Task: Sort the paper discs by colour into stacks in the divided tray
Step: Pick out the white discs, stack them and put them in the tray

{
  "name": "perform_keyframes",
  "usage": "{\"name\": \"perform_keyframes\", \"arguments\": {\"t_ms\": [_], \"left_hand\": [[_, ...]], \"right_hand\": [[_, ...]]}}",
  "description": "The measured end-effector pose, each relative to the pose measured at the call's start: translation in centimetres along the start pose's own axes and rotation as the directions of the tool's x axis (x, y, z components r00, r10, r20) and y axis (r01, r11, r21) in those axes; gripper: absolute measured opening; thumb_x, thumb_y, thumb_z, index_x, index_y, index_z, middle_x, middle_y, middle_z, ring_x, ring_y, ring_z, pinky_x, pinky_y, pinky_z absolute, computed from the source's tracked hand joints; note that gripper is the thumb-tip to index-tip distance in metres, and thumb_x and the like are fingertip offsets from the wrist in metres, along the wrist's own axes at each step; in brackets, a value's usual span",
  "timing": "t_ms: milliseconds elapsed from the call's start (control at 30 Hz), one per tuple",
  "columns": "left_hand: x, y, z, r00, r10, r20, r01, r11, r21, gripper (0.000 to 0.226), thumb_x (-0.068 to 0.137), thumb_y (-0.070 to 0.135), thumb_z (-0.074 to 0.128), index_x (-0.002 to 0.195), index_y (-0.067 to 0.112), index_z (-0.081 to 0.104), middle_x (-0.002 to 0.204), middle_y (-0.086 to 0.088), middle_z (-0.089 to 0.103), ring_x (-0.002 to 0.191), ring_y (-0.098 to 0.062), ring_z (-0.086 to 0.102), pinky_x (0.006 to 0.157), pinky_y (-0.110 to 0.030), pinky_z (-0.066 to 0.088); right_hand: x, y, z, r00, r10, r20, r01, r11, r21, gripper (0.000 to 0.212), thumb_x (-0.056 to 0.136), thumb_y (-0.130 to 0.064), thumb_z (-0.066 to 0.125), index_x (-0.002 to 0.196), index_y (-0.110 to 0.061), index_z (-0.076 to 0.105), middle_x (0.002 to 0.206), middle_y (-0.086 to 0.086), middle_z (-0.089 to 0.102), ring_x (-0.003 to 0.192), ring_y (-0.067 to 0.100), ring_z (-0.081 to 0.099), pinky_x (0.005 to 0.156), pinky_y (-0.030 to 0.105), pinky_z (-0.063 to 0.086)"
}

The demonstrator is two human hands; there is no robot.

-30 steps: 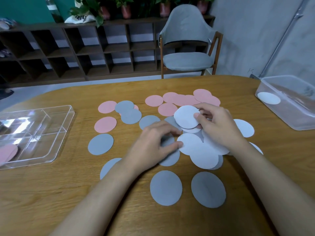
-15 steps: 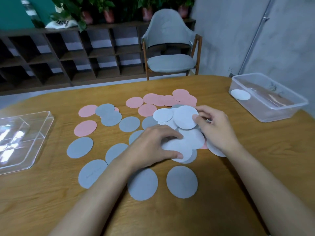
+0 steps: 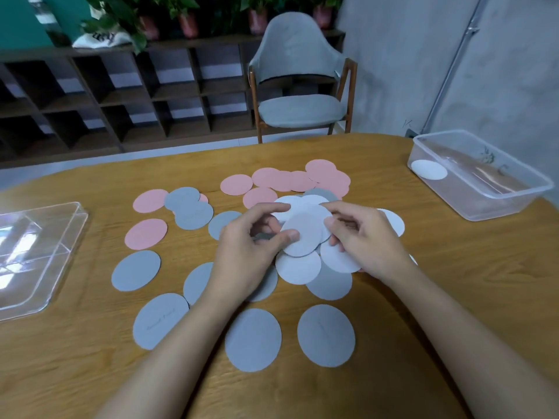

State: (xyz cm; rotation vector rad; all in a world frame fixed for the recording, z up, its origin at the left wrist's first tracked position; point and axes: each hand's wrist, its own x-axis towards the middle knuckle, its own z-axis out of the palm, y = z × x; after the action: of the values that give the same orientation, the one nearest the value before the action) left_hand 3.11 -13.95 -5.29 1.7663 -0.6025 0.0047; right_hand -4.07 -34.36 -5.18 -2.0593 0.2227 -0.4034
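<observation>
Fingers on white discs; tub: seemingly one disc.

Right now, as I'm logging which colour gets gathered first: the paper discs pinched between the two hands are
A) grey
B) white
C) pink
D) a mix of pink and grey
B: the left hand and the right hand both pinch the fanned white discs; the pink and grey ones lie flat on the table.
</observation>
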Motion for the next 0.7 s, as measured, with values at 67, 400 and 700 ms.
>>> {"name": "perform_keyframes", "arguments": {"t_ms": [67,400,700], "left_hand": [[-0.1,-0.3,0.2,1.0,0.024,-0.016,-0.023,0.999,0.047,0.028,0.084,0.019,0.086,0.109,0.028,0.078,0.076,0.015,0.06,0.07,-0.003,0.058,0.068,-0.014,0.045],[-0.3,0.1,0.1,0.988,0.103,-0.112,-0.08,0.977,0.196,0.009,0.085,0.026,0.085,0.089,0.02,0.079,0.075,0.006,0.062,0.068,-0.01,0.056,0.064,-0.014,0.041],[-0.5,-0.3,-1.2,0.984,0.082,0.156,-0.143,0.888,0.437,0.052,0.078,0.061,0.081,0.122,0.034,0.073,0.101,0.017,0.062,0.091,-0.003,0.059,0.077,-0.021,0.049]], "right_hand": [[-0.1,-0.2,0.3,0.999,-0.027,0.037,0.027,1.0,0.003,0.026,0.103,-0.015,0.056,0.118,-0.027,0.074,0.074,0.002,0.07,0.074,0.016,0.066,0.079,0.048,0.057],[-0.4,-1.2,0.8,0.965,-0.22,0.142,0.245,0.95,-0.194,0.037,0.104,-0.024,0.057,0.14,-0.025,0.063,0.1,-0.002,0.074,0.094,0.017,0.06,0.079,0.028,0.049],[0.1,-0.2,-0.7,0.984,-0.168,-0.052,0.164,0.983,-0.078,0.031,0.102,-0.016,0.059,0.128,-0.03,0.07,0.092,0.001,0.07,0.077,0.019,0.059,0.067,0.037,0.053]]}}
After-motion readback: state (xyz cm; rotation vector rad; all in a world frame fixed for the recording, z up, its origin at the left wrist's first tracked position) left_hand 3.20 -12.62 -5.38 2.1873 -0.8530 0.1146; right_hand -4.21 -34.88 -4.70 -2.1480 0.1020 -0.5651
